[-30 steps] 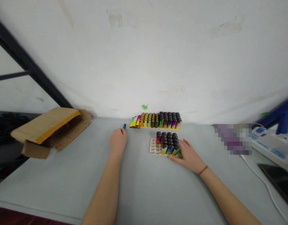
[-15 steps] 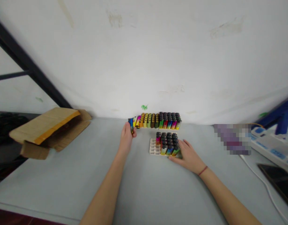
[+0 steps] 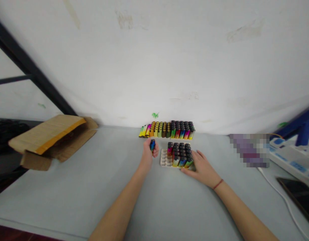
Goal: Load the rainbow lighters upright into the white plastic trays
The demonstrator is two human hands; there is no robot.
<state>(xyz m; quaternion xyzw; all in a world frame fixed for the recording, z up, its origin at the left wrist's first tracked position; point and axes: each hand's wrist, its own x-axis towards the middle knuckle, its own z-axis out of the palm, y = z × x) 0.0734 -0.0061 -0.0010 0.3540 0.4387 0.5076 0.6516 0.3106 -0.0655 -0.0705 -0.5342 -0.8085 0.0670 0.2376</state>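
Left hand [image 3: 147, 154] has shifted right and nearer since half a second ago, from beside the left end of the back row to just left of the tray [image 3: 163, 164]; right hand [image 3: 204, 170] unchanged. Left grip: clenched around one blue lighter [image 3: 152, 146], dark top up, roughly upright; exact tilt hard to tell, small and soft at this range. Right grip: relaxed, fingers spread along the tray's right side, thumb by its near edge, nothing clasped; looks like steadying.

Tray sits on the bench [image 3: 94, 201], bearing black-topped lighters [image 3: 183, 155] packed upright through the middle and right. Pale wells show at its left, with a pink-red lighter [image 3: 170, 148] standing toward the far side there. Held lighter is off to that left side, apart from the tray.

Behind, near the wall [image 3: 154, 67]: a block of black-topped multicolour lighters [image 3: 182, 129], yellow-to-brown ones [image 3: 160, 130] to its left, a few leaning bright ones [image 3: 145, 131] at the end. Cardboard box [image 3: 51, 132] far left, power strip [image 3: 292, 160] and dark-screened device [image 3: 298, 194] far right.

Step in hand, my read: carrying a single lighter close to the tray. Next move calls for keeping it upright, base down, clear of its neighbours, tray held still.
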